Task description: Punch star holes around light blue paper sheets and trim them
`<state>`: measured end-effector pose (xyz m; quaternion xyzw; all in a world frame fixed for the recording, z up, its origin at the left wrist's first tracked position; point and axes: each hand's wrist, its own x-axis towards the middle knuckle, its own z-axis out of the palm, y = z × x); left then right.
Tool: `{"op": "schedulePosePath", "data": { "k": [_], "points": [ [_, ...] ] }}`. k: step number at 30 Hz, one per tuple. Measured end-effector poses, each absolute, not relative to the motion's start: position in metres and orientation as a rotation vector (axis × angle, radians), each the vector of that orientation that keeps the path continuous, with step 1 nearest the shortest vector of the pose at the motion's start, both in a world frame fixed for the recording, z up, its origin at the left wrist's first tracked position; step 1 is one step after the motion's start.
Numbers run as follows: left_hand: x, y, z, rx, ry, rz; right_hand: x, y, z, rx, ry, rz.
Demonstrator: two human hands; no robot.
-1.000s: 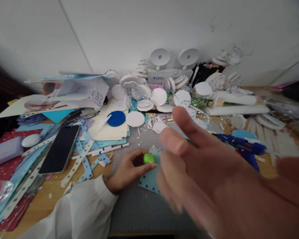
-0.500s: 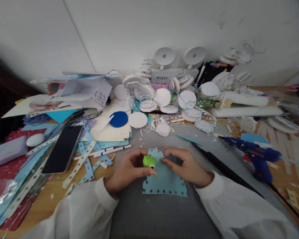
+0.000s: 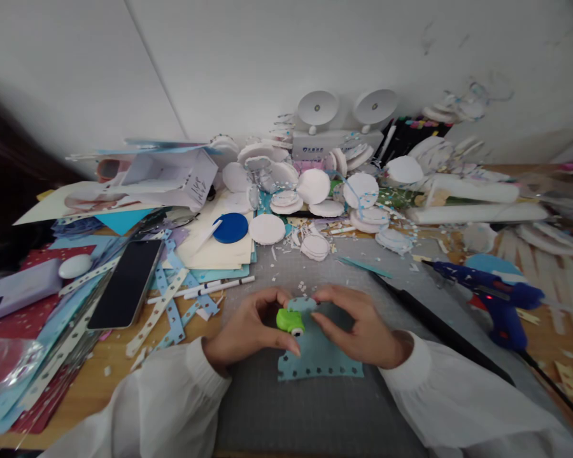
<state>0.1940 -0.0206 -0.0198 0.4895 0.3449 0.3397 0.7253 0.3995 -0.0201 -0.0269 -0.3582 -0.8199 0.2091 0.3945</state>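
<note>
My left hand [image 3: 253, 324] is closed around a small green craft punch [image 3: 289, 322], with the thumb below it and the fingers behind. The punch sits at the left edge of a light-blue sheet of paper [image 3: 322, 350]. Small flower-shaped holes run along the near edge of that sheet. With thumb and forefinger, my right hand [image 3: 358, 324] pinches the sheet near its far right edge. The far end of the paper bends up between the two hands. Beneath them lies a grey cutting mat [image 3: 262, 407].
A blue hot glue gun [image 3: 491, 296] with a red light lies at the right, beside a long black tool [image 3: 439, 324]. A phone [image 3: 124, 283] and punched paper strips [image 3: 172, 305] lie at the left. White discs [image 3: 314, 186] are heaped at the back.
The far end of the blue sheet has curled up toward me. My left thumb has come off the front of the punch, and the punch has tilted slightly and dropped lower.
</note>
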Motion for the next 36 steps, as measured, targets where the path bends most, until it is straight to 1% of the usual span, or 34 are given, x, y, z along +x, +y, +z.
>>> {"op": "schedulePosePath", "data": {
  "k": [2,6,9,15,20,22,27,33,36],
  "points": [
    [0.195,-0.022,-0.022,1.082,0.789,0.764,0.4,-0.021,-0.025,-0.913,-2.117,0.402],
    [0.196,-0.023,-0.024,1.07,0.834,0.787,0.398,-0.024,-0.018,-0.782,-2.162,-0.059],
    [0.198,-0.024,-0.023,1.091,0.868,0.769,0.395,-0.027,-0.015,-0.723,-2.173,-0.158],
    [0.201,-0.023,-0.02,1.123,0.942,0.759,0.392,-0.027,-0.021,-0.7,-2.16,-0.11],
    [0.201,-0.024,-0.02,1.183,0.999,0.795,0.393,-0.026,-0.024,-0.707,-2.141,0.254],
    [0.201,-0.024,-0.021,1.165,0.978,0.817,0.394,-0.024,-0.024,-0.737,-2.104,0.324],
    [0.199,-0.023,-0.023,1.142,0.948,0.816,0.397,-0.019,-0.025,-0.805,-2.057,0.329],
    [0.199,-0.022,-0.021,1.145,0.919,0.855,0.4,-0.022,-0.02,-0.793,-2.063,0.257],
    [0.196,-0.021,-0.017,1.141,0.844,0.85,0.403,-0.021,-0.019,-0.933,-1.982,0.33]
  ]
}}
